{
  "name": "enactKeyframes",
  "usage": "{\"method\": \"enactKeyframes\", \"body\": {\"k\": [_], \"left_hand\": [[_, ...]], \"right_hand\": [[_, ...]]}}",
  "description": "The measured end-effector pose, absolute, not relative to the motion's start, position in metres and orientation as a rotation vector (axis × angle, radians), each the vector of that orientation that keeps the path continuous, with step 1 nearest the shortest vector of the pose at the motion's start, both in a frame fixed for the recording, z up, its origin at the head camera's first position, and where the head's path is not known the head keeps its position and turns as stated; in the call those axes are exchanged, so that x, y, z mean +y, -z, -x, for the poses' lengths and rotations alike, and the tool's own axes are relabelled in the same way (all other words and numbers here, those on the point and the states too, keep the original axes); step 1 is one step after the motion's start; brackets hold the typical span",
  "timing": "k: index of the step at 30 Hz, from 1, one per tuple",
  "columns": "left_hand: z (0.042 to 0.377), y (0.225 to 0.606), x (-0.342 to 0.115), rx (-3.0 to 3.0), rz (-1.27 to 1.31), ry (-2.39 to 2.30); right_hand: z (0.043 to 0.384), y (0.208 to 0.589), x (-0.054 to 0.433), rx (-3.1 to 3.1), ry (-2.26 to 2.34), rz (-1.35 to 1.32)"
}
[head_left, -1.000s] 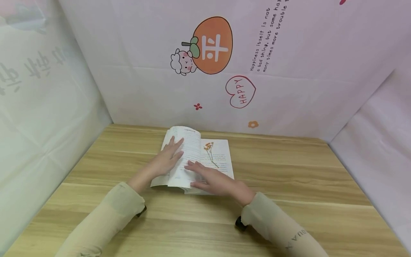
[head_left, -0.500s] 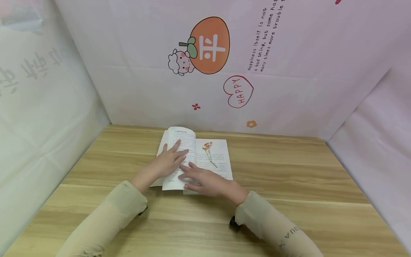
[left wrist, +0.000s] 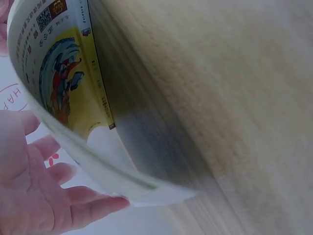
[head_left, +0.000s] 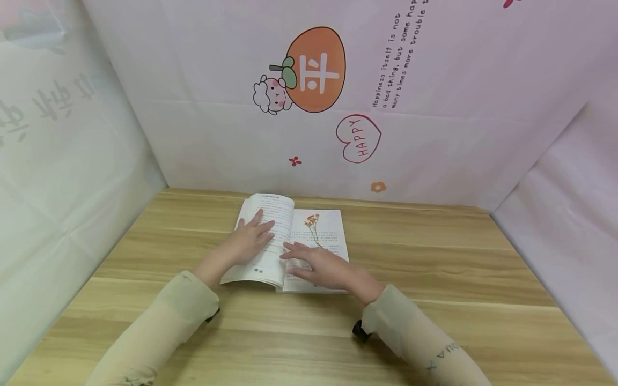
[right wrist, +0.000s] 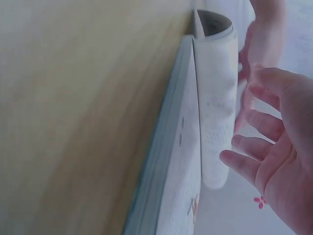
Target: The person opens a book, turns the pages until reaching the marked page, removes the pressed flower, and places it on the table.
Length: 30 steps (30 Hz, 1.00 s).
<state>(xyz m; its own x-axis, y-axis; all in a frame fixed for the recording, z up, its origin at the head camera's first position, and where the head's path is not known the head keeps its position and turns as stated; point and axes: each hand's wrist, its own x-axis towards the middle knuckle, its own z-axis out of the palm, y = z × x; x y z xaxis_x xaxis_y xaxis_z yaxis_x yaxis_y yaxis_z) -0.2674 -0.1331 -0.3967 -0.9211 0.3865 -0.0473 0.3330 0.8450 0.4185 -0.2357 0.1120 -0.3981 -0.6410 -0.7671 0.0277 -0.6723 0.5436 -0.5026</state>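
Observation:
An open paperback book (head_left: 330,222) lies on the table, its right page bearing a dried flower sprig (head_left: 313,222) with small orange blooms. My left hand (head_left: 247,242) rests spread on the left pages, which bow upward toward the spine. Low on the right page, near the gutter, my right hand (head_left: 321,265) hovers with fingers extended and holds nothing. It overlaps the sprig's lower stem in the head view. In the left wrist view, the cover's colourful illustrated side (left wrist: 61,83) shows under the curved pages. The right wrist view shows the thick page block (right wrist: 161,142) edge-on.
The book sits near the back of a wood-grain table (head_left: 434,257). Behind it rises a pale printed cloth backdrop (head_left: 217,145), with more cloth panels at both sides. Dark wrist cameras (head_left: 359,331) stick out under the sleeves.
The lifted pages have come down onto the left side, under my left hand. My right hand went left with them, then came back right over the right page.

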Motion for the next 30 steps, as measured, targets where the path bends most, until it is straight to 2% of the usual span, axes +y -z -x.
{"method": "enactKeyframes", "body": {"k": [9,17,30], "left_hand": [[0.265,0.396,-0.133,2.828,-0.459,-0.668],[0.264,0.398,-0.132,2.798,-0.388,-0.677],[0.262,0.403,-0.141,2.773,-0.447,-0.730]], "right_hand": [[0.249,0.395,0.130,2.758,0.789,1.080],[0.264,0.391,0.139,2.786,1.080,0.739],[0.296,0.407,0.146,2.629,1.381,0.296]]}}
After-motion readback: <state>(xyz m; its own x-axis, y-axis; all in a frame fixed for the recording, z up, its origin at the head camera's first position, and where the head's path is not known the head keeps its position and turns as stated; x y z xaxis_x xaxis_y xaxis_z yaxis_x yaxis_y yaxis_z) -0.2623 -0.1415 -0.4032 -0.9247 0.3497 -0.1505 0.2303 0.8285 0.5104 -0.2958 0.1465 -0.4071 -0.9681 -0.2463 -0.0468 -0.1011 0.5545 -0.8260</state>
